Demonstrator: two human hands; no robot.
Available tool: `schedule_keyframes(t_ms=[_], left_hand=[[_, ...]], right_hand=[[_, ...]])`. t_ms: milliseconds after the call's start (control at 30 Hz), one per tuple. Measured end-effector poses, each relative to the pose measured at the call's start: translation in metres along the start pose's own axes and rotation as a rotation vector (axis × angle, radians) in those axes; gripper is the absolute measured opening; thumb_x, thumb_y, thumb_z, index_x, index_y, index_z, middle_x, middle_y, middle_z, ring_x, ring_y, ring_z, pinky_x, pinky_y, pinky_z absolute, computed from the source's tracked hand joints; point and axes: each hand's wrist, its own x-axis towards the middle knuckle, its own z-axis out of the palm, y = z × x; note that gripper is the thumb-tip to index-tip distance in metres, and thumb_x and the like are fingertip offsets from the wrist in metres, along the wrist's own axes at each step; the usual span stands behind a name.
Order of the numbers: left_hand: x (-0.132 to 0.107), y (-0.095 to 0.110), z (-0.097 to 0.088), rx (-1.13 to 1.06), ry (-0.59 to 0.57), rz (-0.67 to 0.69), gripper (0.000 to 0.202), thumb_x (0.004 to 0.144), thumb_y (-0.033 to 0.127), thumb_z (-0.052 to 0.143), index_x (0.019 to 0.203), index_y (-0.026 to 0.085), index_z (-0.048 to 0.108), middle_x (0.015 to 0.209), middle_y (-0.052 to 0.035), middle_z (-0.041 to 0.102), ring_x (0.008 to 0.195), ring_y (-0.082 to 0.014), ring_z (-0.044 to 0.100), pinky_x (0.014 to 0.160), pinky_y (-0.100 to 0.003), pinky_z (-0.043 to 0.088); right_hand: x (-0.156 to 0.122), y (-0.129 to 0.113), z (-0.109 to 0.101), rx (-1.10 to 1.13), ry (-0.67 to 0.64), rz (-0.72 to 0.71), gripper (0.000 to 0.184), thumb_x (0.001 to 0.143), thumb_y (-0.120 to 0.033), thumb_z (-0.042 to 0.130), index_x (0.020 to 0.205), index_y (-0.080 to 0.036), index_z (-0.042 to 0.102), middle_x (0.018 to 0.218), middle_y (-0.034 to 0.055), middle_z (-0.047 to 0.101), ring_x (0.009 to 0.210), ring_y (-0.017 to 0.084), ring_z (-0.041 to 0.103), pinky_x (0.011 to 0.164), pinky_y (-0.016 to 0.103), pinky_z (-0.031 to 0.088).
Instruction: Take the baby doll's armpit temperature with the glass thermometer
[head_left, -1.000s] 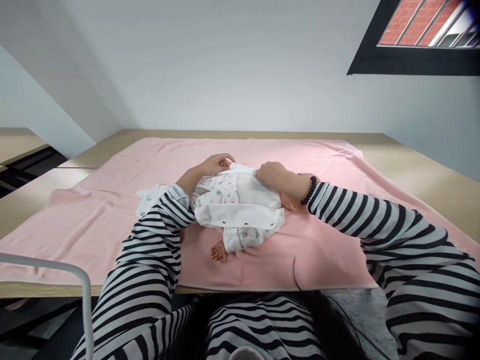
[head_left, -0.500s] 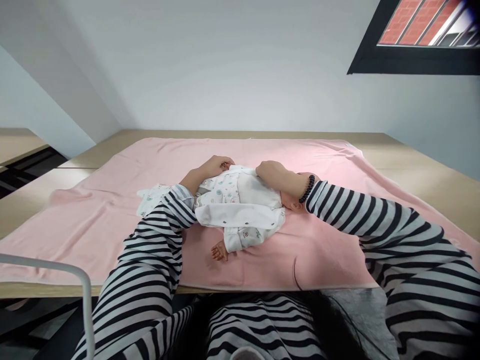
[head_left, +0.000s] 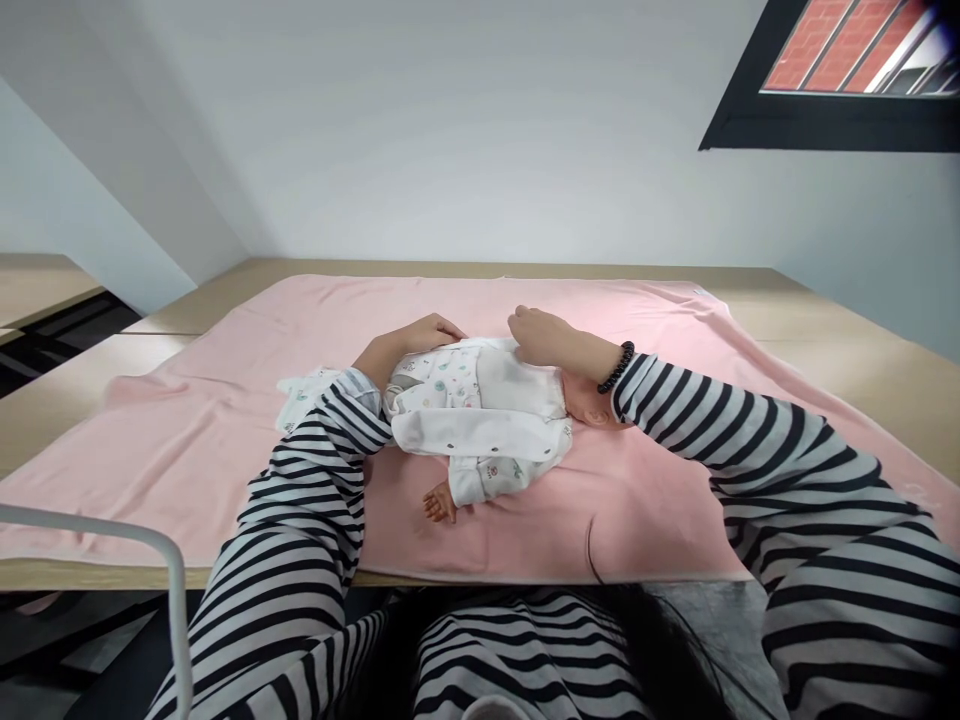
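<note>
A baby doll in a white printed romper lies on a pink blanket, head toward the right, one small hand poking out of a sleeve toward me. My left hand rests on the far side of the doll's body, fingers curled on the garment. My right hand, with a black bead bracelet at the wrist, lies on the upper chest near the neckline, fingers bent against the cloth. The doll's head is partly hidden under my right forearm.
The blanket covers a light wooden table that runs to a white wall. A white metal rail stands at the near left. A dark-framed window is at the upper right. My striped clothing fills the near edge.
My right hand has lifted slightly and shifted left along the garment's far edge. My left hand has closed down on the far side of the romper. The doll has barely moved.
</note>
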Motion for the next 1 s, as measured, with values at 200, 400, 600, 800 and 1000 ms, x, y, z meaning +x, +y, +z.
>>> schedule_keyframes(t_ms=[200,400,600,800,1000], left_hand=[[0.007,-0.012,0.000,-0.040,0.040,-0.009,0.034,0.069,0.033,0.068,0.094,0.021,0.089,0.107,-0.0108,0.084,0.093,-0.0277,0.076,0.077,-0.033,0.059],[0.013,-0.019,-0.001,-0.042,0.046,-0.031,0.035,0.070,0.031,0.067,0.095,0.024,0.089,0.112,-0.0091,0.084,0.099,-0.0281,0.075,0.080,-0.032,0.059],[0.011,-0.014,0.000,-0.017,0.060,-0.013,0.030,0.073,0.030,0.067,0.093,0.024,0.088,0.112,-0.0091,0.084,0.100,-0.0282,0.076,0.084,-0.033,0.061],[0.015,-0.019,-0.001,-0.001,0.063,-0.006,0.032,0.073,0.030,0.065,0.094,0.024,0.089,0.113,-0.0086,0.084,0.105,-0.0291,0.076,0.086,-0.033,0.061],[0.023,-0.031,-0.004,-0.018,0.075,0.007,0.030,0.073,0.032,0.070,0.094,0.026,0.089,0.111,-0.0076,0.084,0.101,-0.0283,0.076,0.090,-0.034,0.061]], right_hand=[[0.022,0.000,0.003,0.083,-0.087,-0.063,0.046,0.098,-0.014,0.054,0.143,-0.010,0.056,0.121,0.0181,0.072,0.095,0.025,0.068,0.077,0.032,0.050],[0.034,0.009,0.001,0.090,-0.146,-0.105,0.030,0.093,-0.010,0.054,0.118,-0.008,0.070,0.118,0.0206,0.074,0.100,0.029,0.068,0.079,0.034,0.048],[0.027,0.012,-0.001,0.149,-0.170,-0.123,0.026,0.093,-0.012,0.052,0.115,-0.011,0.066,0.114,0.0171,0.073,0.085,0.024,0.064,0.071,0.034,0.043],[0.023,0.023,0.002,0.270,-0.145,-0.142,0.024,0.099,-0.021,0.051,0.121,-0.016,0.060,0.114,0.0132,0.072,0.089,0.022,0.061,0.074,0.030,0.043],[0.024,0.013,-0.003,0.500,-0.122,-0.023,0.032,0.103,-0.029,0.051,0.131,-0.015,0.061,0.124,0.0170,0.073,0.099,0.024,0.065,0.087,0.032,0.051]])
